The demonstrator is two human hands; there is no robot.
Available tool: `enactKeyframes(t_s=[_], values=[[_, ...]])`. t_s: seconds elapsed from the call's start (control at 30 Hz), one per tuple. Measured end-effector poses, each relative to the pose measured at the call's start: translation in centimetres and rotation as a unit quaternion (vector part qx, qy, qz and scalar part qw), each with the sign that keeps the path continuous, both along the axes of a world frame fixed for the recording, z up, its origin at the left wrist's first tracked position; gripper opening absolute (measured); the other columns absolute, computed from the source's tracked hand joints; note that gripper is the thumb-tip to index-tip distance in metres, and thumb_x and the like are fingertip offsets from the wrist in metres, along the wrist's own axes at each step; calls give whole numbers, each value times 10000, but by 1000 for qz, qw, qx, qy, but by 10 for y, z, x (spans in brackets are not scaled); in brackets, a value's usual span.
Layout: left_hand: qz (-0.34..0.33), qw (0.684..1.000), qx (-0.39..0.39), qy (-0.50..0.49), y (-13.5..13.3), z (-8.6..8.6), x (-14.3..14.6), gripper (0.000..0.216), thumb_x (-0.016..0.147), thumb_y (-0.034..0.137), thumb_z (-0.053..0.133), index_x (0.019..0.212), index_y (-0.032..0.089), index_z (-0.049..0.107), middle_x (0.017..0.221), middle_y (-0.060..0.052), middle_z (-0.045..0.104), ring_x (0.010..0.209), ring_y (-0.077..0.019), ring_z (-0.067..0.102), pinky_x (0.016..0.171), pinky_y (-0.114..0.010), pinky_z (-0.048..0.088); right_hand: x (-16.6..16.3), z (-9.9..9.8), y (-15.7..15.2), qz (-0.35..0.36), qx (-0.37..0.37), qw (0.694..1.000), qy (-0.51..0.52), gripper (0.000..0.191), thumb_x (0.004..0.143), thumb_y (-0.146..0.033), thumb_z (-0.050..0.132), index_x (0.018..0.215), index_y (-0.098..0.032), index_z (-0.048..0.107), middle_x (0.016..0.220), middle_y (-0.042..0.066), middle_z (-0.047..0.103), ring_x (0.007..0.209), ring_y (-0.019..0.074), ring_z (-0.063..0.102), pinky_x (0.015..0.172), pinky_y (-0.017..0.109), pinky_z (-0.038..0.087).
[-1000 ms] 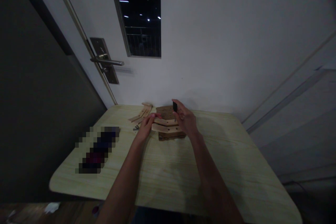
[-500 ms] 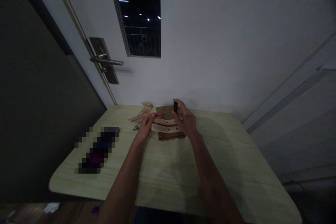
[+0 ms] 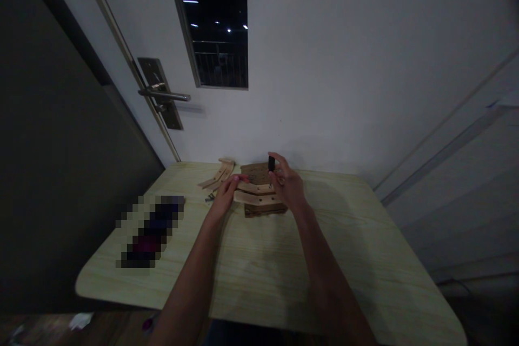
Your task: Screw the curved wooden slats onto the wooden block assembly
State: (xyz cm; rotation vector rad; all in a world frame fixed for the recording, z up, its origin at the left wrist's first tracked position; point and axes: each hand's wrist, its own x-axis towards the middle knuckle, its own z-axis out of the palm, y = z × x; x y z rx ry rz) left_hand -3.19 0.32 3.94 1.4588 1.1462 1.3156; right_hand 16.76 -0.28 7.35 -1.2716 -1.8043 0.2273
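My right hand [image 3: 288,186] is closed around the black handle of an upright screwdriver [image 3: 271,164], over the right part of two bent wooden strips. The nearer strip [image 3: 247,198] and the farther strip [image 3: 248,188] have small holes and lie across a brown cardboard block [image 3: 259,170]. At their left ends is my left hand [image 3: 227,190], its fingers pinched on a small red-handled tool [image 3: 244,178]. That tool's thin tip reaches right over the cardboard; its kind is unclear. The screwdriver's tip is mostly hidden by my right hand and too small to make out.
More bent wooden pieces [image 3: 219,174] lie behind my left hand, with several small metal screws [image 3: 210,197] near them. A blurred-out dark object [image 3: 154,232] is on the left of the table [image 3: 259,270]. A white door [image 3: 324,65] with a lever handle [image 3: 170,96] stands behind.
Almost nothing differs. The screwdriver handle and my right hand have shifted very slightly; my left hand and the wooden strips look nearly still.
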Motion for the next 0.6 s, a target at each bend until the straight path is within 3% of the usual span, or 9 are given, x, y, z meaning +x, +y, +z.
enactKeyframes(t_s=[0.23, 0.6], values=[[-2, 1000, -3, -8, -1, 0, 0, 518, 845, 623, 520, 941, 157, 725, 998, -107, 728, 971, -237, 640, 914, -343, 476, 0, -2, 2, 1, 7, 1000, 19, 419, 923, -289, 505, 1340, -270, 476, 928, 17, 722, 684, 149, 668, 616, 236, 493], [-4, 1000, 6, 14, 1, 0, 0, 565, 847, 654, 488, 936, 147, 720, 976, -105, 729, 931, -236, 640, 889, -354, 488, -6, -3, 5, -36, 8, 999, 20, 449, 883, -274, 584, 1322, -296, 494, 1013, 6, 718, 790, 172, 696, 698, 262, 528]])
